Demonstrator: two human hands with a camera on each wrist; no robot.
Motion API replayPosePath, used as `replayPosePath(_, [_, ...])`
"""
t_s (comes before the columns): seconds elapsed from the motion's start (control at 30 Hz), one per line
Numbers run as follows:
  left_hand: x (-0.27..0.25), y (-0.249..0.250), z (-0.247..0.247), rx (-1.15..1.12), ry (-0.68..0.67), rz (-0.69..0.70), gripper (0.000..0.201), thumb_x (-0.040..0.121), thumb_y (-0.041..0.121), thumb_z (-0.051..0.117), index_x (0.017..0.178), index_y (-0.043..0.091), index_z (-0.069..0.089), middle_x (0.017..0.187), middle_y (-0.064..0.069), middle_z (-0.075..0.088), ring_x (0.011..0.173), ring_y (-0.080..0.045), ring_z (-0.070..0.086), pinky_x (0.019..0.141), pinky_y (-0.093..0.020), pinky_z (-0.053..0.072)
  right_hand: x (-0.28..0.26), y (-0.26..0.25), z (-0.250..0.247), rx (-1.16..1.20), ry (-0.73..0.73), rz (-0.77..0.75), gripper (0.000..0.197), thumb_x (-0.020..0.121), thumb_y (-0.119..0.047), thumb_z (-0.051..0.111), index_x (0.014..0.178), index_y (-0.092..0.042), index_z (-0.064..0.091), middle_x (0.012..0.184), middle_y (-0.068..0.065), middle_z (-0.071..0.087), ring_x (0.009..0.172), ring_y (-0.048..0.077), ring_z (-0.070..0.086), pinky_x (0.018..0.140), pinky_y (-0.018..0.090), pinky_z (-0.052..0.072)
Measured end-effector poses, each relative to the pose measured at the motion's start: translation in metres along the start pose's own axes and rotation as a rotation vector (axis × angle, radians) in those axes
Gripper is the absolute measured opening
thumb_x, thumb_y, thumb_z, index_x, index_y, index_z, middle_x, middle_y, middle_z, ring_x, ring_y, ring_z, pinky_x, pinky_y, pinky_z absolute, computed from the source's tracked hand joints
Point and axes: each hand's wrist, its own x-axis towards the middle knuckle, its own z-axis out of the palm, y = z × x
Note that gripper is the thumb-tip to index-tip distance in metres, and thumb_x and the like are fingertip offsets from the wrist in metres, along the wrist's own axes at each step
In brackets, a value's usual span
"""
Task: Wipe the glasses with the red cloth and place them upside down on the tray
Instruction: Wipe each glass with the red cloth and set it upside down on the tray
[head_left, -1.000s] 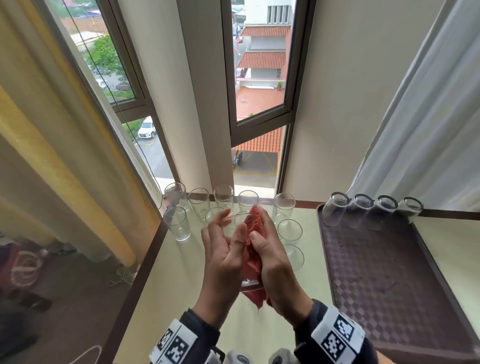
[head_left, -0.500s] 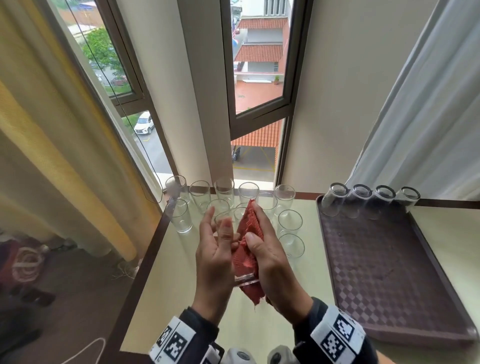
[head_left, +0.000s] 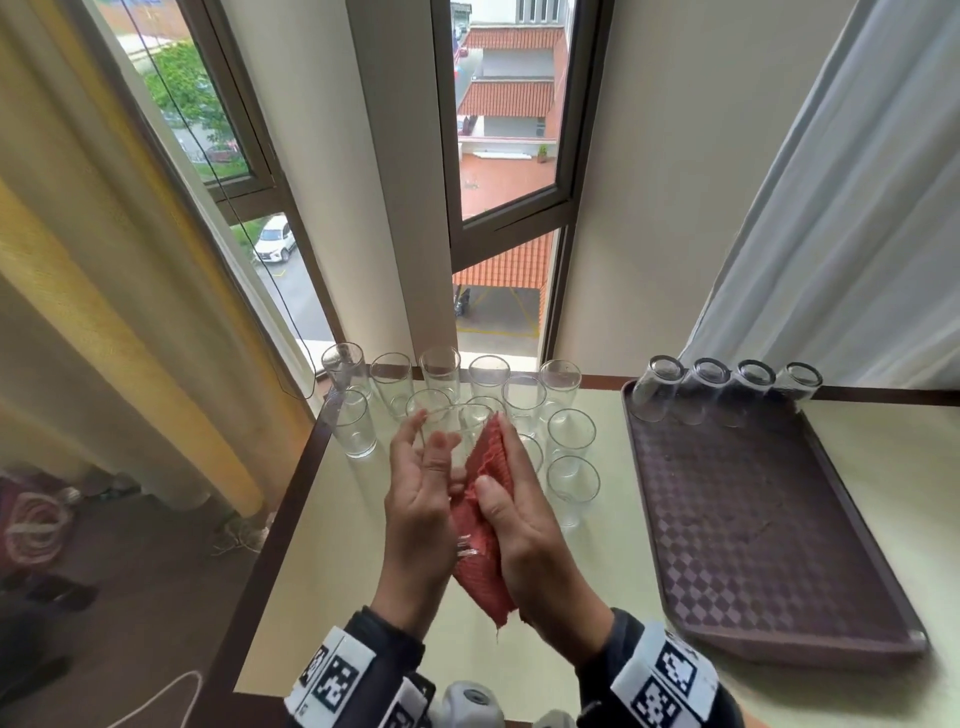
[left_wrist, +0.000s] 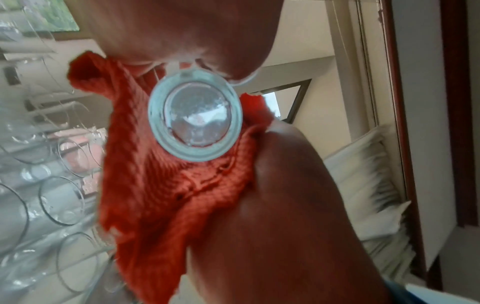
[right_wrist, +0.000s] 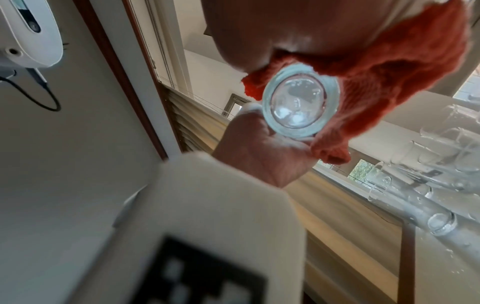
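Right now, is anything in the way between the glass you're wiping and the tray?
Nothing visible blocks it. The glass is held up between the left hand and the right hand with the red cloth. The tray is mostly bare; four upside-down glasses stand only along its far edge.

Head view above; wrist views close

Light source: daylight through the window (head_left: 511, 156), soft and even.
Brightness: the head view is bright; the floor at its lower left is dim.
Shadows: faint, under the glasses (head_left: 569, 441).
Distortion: window frames and curtain (head_left: 857, 182) bow toward the edges.
Blur: both wrist views are soft; the marker band (right_wrist: 207, 257) is badly out of focus.
Glare: the glass base (left_wrist: 194, 115) shines white.
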Motion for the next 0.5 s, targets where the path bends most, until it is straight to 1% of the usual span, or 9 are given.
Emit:
replayPosePath(0.07, [-0.004,-0.003,0.005,0.017,-0.03,0.006,0.049,0.093,0.049,0.045,0.139,0.033,0.039,0.125,-0.003,0.065,0.101,-0.018,0.072,0.093,-0.047,0.057,0.003,-0.007,-0.004,0.104,0.03,0.035,0.064,0.093,-0.047,0.046,0.153,-0.034,0.027,0.143,-0.01,0.052,0.13,0.01,0.053,0.112,0.042,0.041])
replayPosePath(0.1, [-0.008,-0.004,0.009,0.035,-0.032,0.017,0.048,0.097,0.052,0.047,0.141,0.035,0.037,0.126,-0.002,0.065,0.108,-0.02,0.069,0.098,-0.049,0.054,0.007,-0.013,-0.006,0.174,0.049,0.052,0.059,0.095,-0.043,0.046,0.15,-0.028,0.032,0.133,-0.003,0.061,0.123,0.016,0.06,0.107,0.042,0.047])
replayPosePath(0.13, [-0.01,-0.005,0.011,0.071,-0.017,0.022,0.052,0.096,0.058,0.051,0.142,0.039,0.035,0.13,-0.002,0.061,0.117,-0.022,0.065,0.103,-0.05,0.05,0.011,-0.02,-0.008,0.236,0.066,0.068,0.053,0.097,-0.04,0.045,0.146,-0.023,0.037,0.125,0.006,0.066,0.115,0.022,0.065,0.102,0.042,0.051])
replayPosePath(0.2, [-0.012,-0.008,0.015,0.184,-0.008,0.043,0.065,0.081,0.073,0.054,0.138,0.052,0.033,0.14,-0.002,0.047,0.132,-0.022,0.051,0.109,-0.052,0.044,0.018,-0.03,-0.01,0.32,0.065,0.091,0.039,0.103,-0.035,0.042,0.138,-0.018,0.044,0.117,0.016,0.068,0.105,0.03,0.069,0.092,0.039,0.056])
replayPosePath(0.27, [-0.009,-0.007,0.015,0.285,0.014,0.078,0.065,0.074,0.08,0.051,0.133,0.056,0.034,0.139,0.002,0.04,0.135,-0.019,0.042,0.11,-0.052,0.043,0.019,-0.033,-0.01,0.361,0.039,0.094,0.035,0.105,-0.027,0.038,0.139,-0.019,0.045,0.115,0.014,0.07,0.101,0.028,0.071,0.084,0.034,0.058])
replayPosePath(0.3, [-0.006,-0.006,0.013,0.271,0.028,0.071,0.061,0.074,0.079,0.051,0.129,0.057,0.037,0.138,0.002,0.041,0.133,-0.019,0.044,0.108,-0.051,0.045,0.017,-0.032,-0.008,0.358,0.038,0.089,0.037,0.105,-0.026,0.039,0.141,-0.021,0.043,0.115,0.01,0.071,0.103,0.025,0.071,0.084,0.032,0.058])
replayPosePath(0.37, [0.002,-0.003,0.009,0.131,0.046,0.039,0.055,0.078,0.076,0.057,0.127,0.054,0.041,0.133,-0.001,0.05,0.123,-0.022,0.056,0.101,-0.05,0.051,0.011,-0.027,-0.003,0.288,0.047,0.058,0.046,0.103,-0.029,0.045,0.148,-0.024,0.038,0.126,0.004,0.068,0.116,0.021,0.066,0.097,0.034,0.054])
replayPosePath(0.43, [0.006,0.002,0.005,0.072,0.057,0.049,0.048,0.089,0.064,0.054,0.131,0.045,0.041,0.119,0.008,0.06,0.11,-0.014,0.065,0.096,-0.052,0.054,0.005,-0.02,0.001,0.193,0.042,0.028,0.056,0.098,-0.032,0.047,0.152,-0.028,0.034,0.143,0.001,0.056,0.128,0.017,0.056,0.109,0.04,0.046])
replayPosePath(0.5, [0.006,0.005,0.003,0.082,0.043,0.082,0.035,0.094,0.053,0.046,0.127,0.043,0.042,0.103,0.015,0.069,0.096,-0.008,0.069,0.092,-0.055,0.055,0.007,-0.02,0.0,0.183,0.036,0.027,0.059,0.094,-0.032,0.046,0.152,-0.031,0.033,0.145,-0.001,0.052,0.128,0.013,0.056,0.107,0.035,0.046])
